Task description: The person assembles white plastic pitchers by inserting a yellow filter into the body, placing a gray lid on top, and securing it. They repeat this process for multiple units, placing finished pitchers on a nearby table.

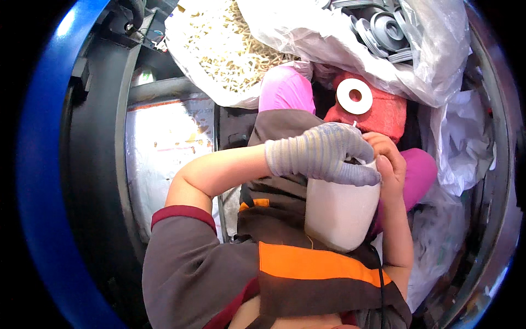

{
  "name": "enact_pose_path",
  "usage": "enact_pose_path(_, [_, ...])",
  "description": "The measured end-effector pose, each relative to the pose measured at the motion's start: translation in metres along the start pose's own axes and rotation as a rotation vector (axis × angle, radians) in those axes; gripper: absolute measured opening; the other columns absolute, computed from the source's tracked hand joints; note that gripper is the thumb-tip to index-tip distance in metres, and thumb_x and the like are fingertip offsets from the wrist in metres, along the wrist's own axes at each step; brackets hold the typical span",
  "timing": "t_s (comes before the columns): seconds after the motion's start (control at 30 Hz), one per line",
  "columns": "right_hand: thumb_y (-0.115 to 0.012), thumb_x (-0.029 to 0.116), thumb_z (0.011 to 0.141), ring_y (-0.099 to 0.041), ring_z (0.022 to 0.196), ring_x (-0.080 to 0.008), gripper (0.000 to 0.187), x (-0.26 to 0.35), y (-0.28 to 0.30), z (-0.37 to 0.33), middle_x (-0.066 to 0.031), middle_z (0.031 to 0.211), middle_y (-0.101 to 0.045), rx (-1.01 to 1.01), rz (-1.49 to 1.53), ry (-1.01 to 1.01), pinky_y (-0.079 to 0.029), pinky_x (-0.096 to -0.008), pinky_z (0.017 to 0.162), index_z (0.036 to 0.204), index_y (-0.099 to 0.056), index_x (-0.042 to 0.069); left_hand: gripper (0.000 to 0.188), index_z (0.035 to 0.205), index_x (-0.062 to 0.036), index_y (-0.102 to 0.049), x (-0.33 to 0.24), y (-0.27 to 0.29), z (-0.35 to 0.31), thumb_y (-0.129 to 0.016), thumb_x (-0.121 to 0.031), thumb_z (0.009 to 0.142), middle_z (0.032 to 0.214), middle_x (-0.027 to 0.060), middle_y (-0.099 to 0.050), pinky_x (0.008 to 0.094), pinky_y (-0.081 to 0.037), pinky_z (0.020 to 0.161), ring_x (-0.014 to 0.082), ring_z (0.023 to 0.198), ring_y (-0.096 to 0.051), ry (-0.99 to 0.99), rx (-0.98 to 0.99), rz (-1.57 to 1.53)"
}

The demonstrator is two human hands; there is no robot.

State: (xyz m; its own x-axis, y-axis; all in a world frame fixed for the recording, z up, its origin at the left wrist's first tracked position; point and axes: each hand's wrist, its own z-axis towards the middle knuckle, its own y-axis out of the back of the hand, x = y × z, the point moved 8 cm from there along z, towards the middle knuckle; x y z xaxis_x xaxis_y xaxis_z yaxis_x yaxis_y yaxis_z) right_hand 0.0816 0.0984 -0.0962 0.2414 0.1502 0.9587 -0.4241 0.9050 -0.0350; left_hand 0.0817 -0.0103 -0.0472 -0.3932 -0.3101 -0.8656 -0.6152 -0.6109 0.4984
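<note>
My left hand (323,153), in a grey knitted glove, lies curled over the top of a white plastic container (341,211) held in front of my chest. My bare right hand (388,159) grips the same container at its upper right edge, fingers bent onto the rim. The container's mouth is hidden under the glove. A white ring-shaped washer (354,96) lies on a red cloth (383,112) just beyond my hands, on my lap.
A clear bag of pale yellow strips (224,49) sits ahead at left. Another clear bag holds several grey round plastic parts (383,30) at top right. Crumpled white plastic sheeting (460,142) lies to the right. A blue curved rim (41,164) and a dark frame (93,164) bound the left.
</note>
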Motion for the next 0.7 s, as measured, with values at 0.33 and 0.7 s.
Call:
enact_pose_path(0.33, [-0.052,0.016,0.084,-0.054,0.09,-0.0243,0.017,0.022,0.006,-0.025,-0.0124,0.091,-0.057,0.019,-0.113,0.072,-0.041,-0.0345,0.082,0.076,-0.052,0.0,0.011,0.087,-0.0023,-0.055,0.044,0.075,-0.051,-0.059,-0.011,0.081,0.076,0.0086,-0.052,0.0314,-0.045,0.057,0.0215,0.062,-0.053,0.101,-0.631,-0.407])
enact_pose_path(0.7, [-0.054,0.019,0.089,-0.055,0.081,-0.0177,0.021,0.007,0.022,-0.035,-0.0072,0.084,-0.058,-0.201,-0.426,-0.272,-0.042,-0.0279,0.075,0.088,-0.058,-0.001,0.037,0.119,-0.0081,-0.054,0.031,0.097,0.007,-0.059,-0.021,0.085,0.108,0.0163,-0.058,0.0413,-0.044,0.09,0.0332,0.106,-0.054,0.047,-0.265,0.384])
